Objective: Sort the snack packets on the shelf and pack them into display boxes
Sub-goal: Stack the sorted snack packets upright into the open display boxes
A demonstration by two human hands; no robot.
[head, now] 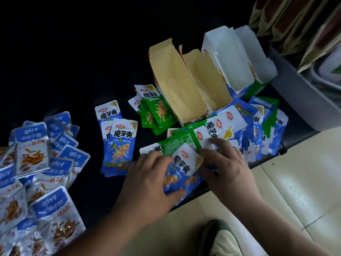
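Observation:
On a dark shelf lie many snack packets. My left hand (147, 183) grips a blue packet (181, 169) at the shelf's front edge, thumb under its lower end. My right hand (224, 163) rests its fingers on the mixed heap of green and blue packets (186, 139) just behind. A sorted stack of blue packets (120, 143) sits left of my hands, a small green stack (156, 109) behind it. Two empty tan display boxes (177, 84) and two white-lined ones (228, 58) stand open at the back.
A big pile of blue-and-silver fish packets (42, 163) covers the shelf's left end. More blue packets (263, 126) lie at the right. A grey bin (302, 97) with bagged goods stands right of the boxes. Pale floor tiles (295, 182) and a shoe (221, 239) lie below.

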